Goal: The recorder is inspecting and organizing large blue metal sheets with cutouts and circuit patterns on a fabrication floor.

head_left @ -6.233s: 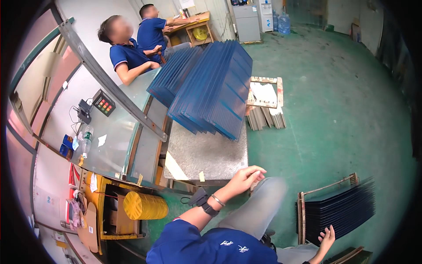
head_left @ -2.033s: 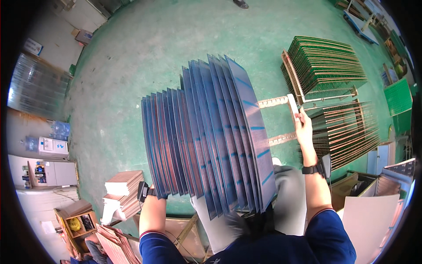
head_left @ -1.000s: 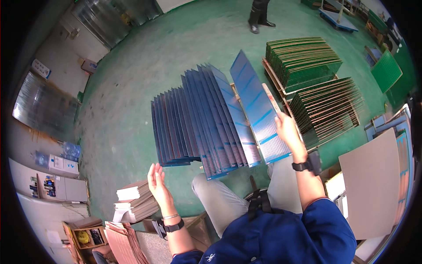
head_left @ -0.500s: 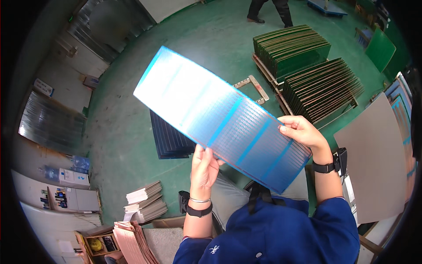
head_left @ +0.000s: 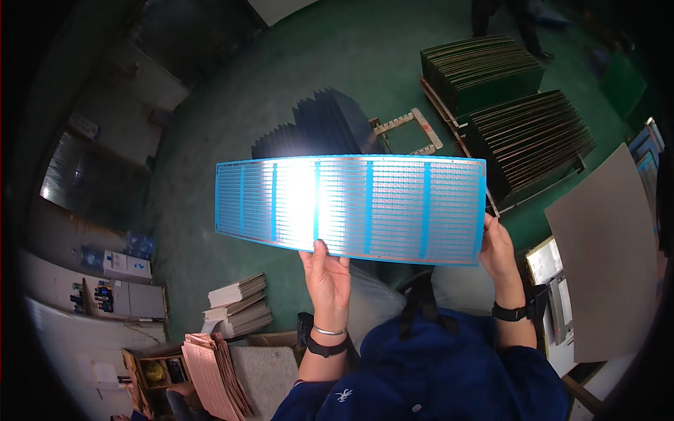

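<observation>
Gripping a long, blue-edged panel [head_left: 400, 210] crosswise in front of the body, the two hands are partly closed on its rim. The left hand [head_left: 328, 281] holds the lower edge, thumb on the near face and the other fingers largely hidden behind. The right hand [head_left: 499, 245] is curled at the right end, near the lower corner. Glare whitens the face left of its middle. Beyond the panel's top edge, dark upright panels [head_left: 330, 126] stand in a row, with a pale slotted frame [head_left: 425, 130] just to their right. Farther right are two racks of green panels [head_left: 484, 74]. At lower left, copper-coloured sheets [head_left: 214, 372] lean beside a speckled grey counter [head_left: 263, 382].
</observation>
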A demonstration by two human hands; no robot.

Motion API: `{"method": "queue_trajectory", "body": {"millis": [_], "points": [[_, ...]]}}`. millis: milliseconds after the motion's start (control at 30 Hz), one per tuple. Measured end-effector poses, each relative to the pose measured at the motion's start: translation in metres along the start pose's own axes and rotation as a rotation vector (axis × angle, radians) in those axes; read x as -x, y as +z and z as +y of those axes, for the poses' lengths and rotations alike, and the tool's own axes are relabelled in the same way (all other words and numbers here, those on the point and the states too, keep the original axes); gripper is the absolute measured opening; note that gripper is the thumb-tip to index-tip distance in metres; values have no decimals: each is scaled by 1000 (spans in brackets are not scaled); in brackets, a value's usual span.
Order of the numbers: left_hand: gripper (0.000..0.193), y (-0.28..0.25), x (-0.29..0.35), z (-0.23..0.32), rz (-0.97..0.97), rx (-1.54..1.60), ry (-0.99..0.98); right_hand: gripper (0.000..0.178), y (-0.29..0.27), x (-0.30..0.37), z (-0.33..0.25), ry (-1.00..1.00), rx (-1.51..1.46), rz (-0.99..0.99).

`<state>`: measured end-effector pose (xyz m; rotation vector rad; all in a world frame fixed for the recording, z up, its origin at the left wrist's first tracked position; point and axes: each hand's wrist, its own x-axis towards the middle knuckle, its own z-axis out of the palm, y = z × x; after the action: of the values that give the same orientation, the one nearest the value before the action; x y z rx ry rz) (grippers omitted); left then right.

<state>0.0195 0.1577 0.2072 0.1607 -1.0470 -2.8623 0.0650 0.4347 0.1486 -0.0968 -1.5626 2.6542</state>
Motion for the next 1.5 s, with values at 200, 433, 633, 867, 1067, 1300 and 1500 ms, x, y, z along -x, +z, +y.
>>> {"method": "queue_trajectory", "body": {"millis": [200, 433, 633, 867, 1067, 1300, 1500], "points": [[32, -18, 8, 2, 32, 4, -30, 41, 30, 0, -2, -35, 56, 13], [17, -123, -10, 77, -15, 92, 110, 38, -1, -13, -14, -69, 76, 39], [29, -125, 16, 98, 77, -163, 19, 34, -51, -23, -36, -56, 280, 93], [38, -81, 26, 94, -43, -403, -79, 42, -93, -31, -36, -57, 369, 219], [44, -71, 24, 85, -167, -520, -178, 38, -136, -28, -31, -75, 465, 393], [46, -64, 26, 76, -257, -520, -248, 39, -154, -27, -35, -91, 425, 473], [44, -69, 25, 73, -268, -510, -280, 39, -152, -26, -34, -105, 394, 509]]}}
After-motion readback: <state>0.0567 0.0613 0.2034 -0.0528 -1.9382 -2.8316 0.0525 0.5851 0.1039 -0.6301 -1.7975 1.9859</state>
